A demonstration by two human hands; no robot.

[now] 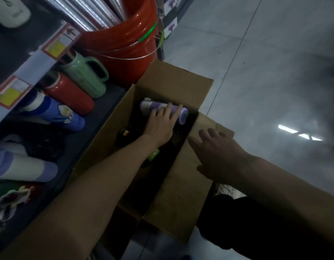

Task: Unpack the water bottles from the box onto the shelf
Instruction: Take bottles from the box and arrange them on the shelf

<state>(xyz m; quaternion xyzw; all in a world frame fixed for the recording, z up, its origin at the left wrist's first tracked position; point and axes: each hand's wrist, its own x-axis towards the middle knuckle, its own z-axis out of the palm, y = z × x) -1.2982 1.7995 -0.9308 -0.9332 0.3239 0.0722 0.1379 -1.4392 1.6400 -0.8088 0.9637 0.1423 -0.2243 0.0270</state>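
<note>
An open cardboard box stands on the floor beside a low dark shelf. Inside the box lies a purple and white water bottle, and my left hand reaches in with its fingers laid over the bottle. Darker bottles and a green one sit deeper in the box, mostly in shadow. My right hand rests spread on the box's right flap. On the shelf lie a green bottle, a red bottle, a blue bottle and a purple and white one.
A red bucket holding shiny rolls stands on the floor behind the box. Price labels hang on the shelf edge above the bottles. Grey floor stretches to the right of the box. White boxes stand at the top.
</note>
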